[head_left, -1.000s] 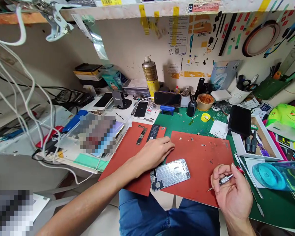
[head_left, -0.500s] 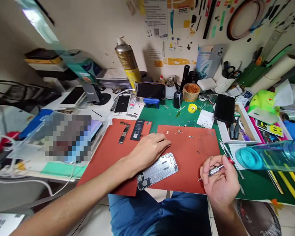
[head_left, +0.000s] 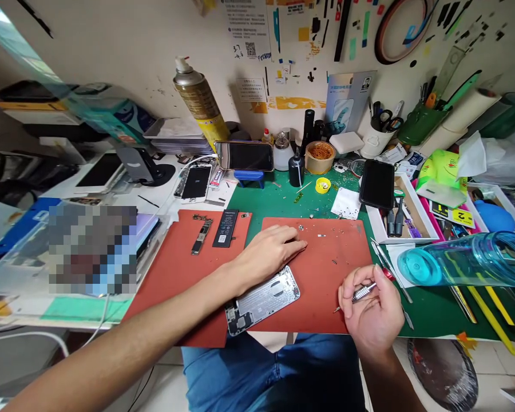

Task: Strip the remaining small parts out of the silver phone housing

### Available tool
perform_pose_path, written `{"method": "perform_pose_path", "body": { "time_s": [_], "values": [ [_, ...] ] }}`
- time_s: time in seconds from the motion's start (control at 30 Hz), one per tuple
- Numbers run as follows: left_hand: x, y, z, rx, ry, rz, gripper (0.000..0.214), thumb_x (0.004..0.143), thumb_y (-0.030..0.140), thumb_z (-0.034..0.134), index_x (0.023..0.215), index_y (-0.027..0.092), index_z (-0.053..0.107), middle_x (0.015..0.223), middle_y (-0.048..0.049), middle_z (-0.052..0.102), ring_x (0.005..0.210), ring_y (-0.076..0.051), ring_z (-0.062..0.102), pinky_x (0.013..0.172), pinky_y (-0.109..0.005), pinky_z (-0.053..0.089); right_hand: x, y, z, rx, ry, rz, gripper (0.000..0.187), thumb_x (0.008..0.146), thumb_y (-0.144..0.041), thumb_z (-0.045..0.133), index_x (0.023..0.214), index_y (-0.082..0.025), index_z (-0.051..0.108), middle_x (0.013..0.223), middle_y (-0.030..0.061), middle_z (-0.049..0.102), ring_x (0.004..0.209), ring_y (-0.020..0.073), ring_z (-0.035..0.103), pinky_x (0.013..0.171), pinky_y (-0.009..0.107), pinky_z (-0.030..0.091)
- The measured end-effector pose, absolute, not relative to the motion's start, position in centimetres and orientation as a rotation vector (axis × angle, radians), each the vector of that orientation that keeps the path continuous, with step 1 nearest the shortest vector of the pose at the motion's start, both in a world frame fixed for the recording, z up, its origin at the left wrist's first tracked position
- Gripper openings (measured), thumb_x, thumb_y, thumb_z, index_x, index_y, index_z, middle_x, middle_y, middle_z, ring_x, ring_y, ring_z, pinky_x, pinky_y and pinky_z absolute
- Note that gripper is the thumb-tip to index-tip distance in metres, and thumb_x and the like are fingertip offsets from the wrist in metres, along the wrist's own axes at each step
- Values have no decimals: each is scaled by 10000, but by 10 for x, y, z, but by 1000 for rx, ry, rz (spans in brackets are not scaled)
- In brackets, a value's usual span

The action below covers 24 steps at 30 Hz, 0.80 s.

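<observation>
My left hand (head_left: 277,247) lies palm down over the red mat (head_left: 315,306), fingers bent and drawn together, tips at its surface among tiny parts. Whatever they may pinch is hidden. Under that wrist rests a silver phone housing (head_left: 268,297), partly covered by the forearm. My right hand (head_left: 371,312), palm turned up at the mat's right edge, is closed around a small screwdriver (head_left: 364,292) with a red end; its thin tip points left. A logic board (head_left: 201,236) and a black phone battery (head_left: 225,229) lie on the left mat.
Tweezers (head_left: 390,266) and a teal bottle (head_left: 463,266) lie right of my right hand. Behind are a tool tray (head_left: 429,236), a black phone (head_left: 376,184), a yellow cap (head_left: 323,185) and a propped phone (head_left: 245,156). A spray can (head_left: 199,100) stands by the wall.
My left hand has slid right across the mat, away from the housing's top edge. The whole view has shifted slightly. My right hand keeps the screwdriver in much the same pose.
</observation>
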<state>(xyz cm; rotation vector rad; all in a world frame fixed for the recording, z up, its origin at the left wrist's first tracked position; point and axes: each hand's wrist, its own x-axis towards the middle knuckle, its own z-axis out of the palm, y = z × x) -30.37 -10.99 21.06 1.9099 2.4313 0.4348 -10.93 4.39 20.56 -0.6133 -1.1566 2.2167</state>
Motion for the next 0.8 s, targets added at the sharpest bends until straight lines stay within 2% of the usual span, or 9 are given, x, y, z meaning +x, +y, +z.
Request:
{"method": "perform_pose_path", "body": {
  "time_s": [0.23, 0.37, 0.43, 0.5, 0.57, 0.63, 0.8],
  "values": [
    [-305, -114, 211, 1868, 2416, 474, 330, 1120, 166, 505, 1349, 193, 741, 1159, -99, 757, 1076, -253, 713, 933, -388, 575, -118, 43, 204, -678, -1225, 2220, 452, 990, -550, 700, 727, -182, 680, 632, 11, 665, 332, 86, 491, 354, 212, 317],
    [-302, -130, 223, 1791, 2415, 565, 415, 1108, 104, 449, 1446, 173, 679, 1299, -135, 750, 1195, -277, 713, 994, -455, 615, -114, 54, 215, -848, -1514, 2184, 434, 899, -608, 802, 898, -182, 718, 726, -6, 685, 308, 35, 369, 362, 220, 221],
    [-295, -144, 233, 1700, 2435, 650, 394, 1143, 184, 431, 1464, 167, 661, 1348, -142, 740, 1228, -278, 712, 1018, -462, 624, -110, 63, 220, -916, -1942, 1898, 436, 949, -622, 751, 1012, -190, 748, 755, 1, 698, 350, 59, 395, 394, 243, 272],
    [-282, -162, 240, 1618, 2477, 718, 387, 1165, 301, 451, 1466, 168, 655, 1400, -139, 724, 1257, -268, 710, 1060, -447, 615, -108, 70, 220, -862, -2354, 1341, 414, 1033, -594, 637, 1051, -199, 758, 835, 41, 734, 507, 140, 572, 508, 284, 426],
    [-267, -182, 242, 1597, 2514, 720, 409, 1160, 364, 483, 1495, 184, 634, 1402, -123, 732, 1252, -268, 715, 1046, -428, 620, -110, 72, 214, -762, -2527, 899, 379, 1081, -521, 553, 1003, -204, 745, 940, 83, 748, 744, 223, 689, 671, 332, 510],
    [-250, -200, 236, 1578, 2538, 705, 457, 1137, 432, 541, 1529, 205, 605, 1402, -116, 736, 1248, -281, 713, 1022, -418, 627, -116, 68, 206, -720, -2582, 743, 322, 1094, -429, 526, 979, -202, 723, 969, 100, 728, 840, 259, 696, 728, 353, 497],
    [-221, -231, 218, 1528, 2638, 688, 668, 1060, 563, 651, 1630, 249, 500, 1546, -131, 650, 1378, -340, 623, 1087, -473, 598, -124, 58, 197, -707, -2663, 581, 223, 1093, -224, 500, 974, -197, 686, 979, 96, 676, 767, 230, 635, 666, 335, 399]
  ]
}}
